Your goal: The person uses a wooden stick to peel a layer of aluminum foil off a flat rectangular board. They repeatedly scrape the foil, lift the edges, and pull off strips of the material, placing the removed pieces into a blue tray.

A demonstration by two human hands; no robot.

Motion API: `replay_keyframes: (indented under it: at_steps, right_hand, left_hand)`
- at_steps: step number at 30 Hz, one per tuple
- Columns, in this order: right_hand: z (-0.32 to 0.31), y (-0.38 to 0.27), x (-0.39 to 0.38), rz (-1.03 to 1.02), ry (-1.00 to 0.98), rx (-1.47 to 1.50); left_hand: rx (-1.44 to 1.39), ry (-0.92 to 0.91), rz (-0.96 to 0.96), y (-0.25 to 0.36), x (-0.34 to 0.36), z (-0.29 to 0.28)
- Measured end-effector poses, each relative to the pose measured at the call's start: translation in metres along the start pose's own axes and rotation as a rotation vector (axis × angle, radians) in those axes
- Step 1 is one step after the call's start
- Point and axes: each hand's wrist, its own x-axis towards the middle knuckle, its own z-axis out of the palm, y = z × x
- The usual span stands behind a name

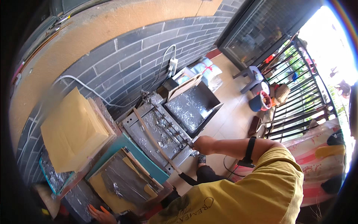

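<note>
At the near edge of the grey metal machine (156, 128), the right hand (203, 145) is closed in a fist around the end of a thin metal rod (173, 128) that runs across the machine's top. The arm behind it is bare, with a black band (249, 149) near the elbow and a yellow sleeve (276, 168) above that. A long lever (158, 147) with a black grip (188, 179) lies slantwise over the machine, just left of the hand. Silver scraps litter the machine top and fill the dark open bin (194, 108) beyond it. The left hand (100, 214) is low at the picture's edge, fingers spread flat and holding nothing, touching the near edge of a board covered with silver foil (119, 179). This board sits on a teal tray (149, 156). Further left, a thick stack of yellow paper (72, 128) rests on a stand by the grey brick wall (130, 56). A white cable (85, 87) runs along the wall.
</note>
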Motion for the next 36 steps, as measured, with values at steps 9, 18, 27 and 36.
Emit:
replay_keyframes:
  at_steps: [9, 18, 27, 36]
  right_hand:
    - [-0.007, 0.012, -0.005, -0.298, 0.005, -0.058]
    - [-0.037, 0.057, -0.012, -0.741, -0.208, 0.141]
    - [-0.181, 0.192, -0.06, -0.273, 0.124, 0.561]
    - [-0.251, 0.292, 0.032, -0.08, 0.598, 0.423]
  left_hand:
    - [0.586, 0.404, -0.194, -0.015, -0.142, 0.022]
    - [0.196, 0.109, 0.034, 0.182, -0.245, -0.04]
    - [-0.49, -0.57, -0.298, 0.327, -0.233, 0.04]
    - [-0.467, -0.579, -0.309, 0.308, -0.243, 0.084]
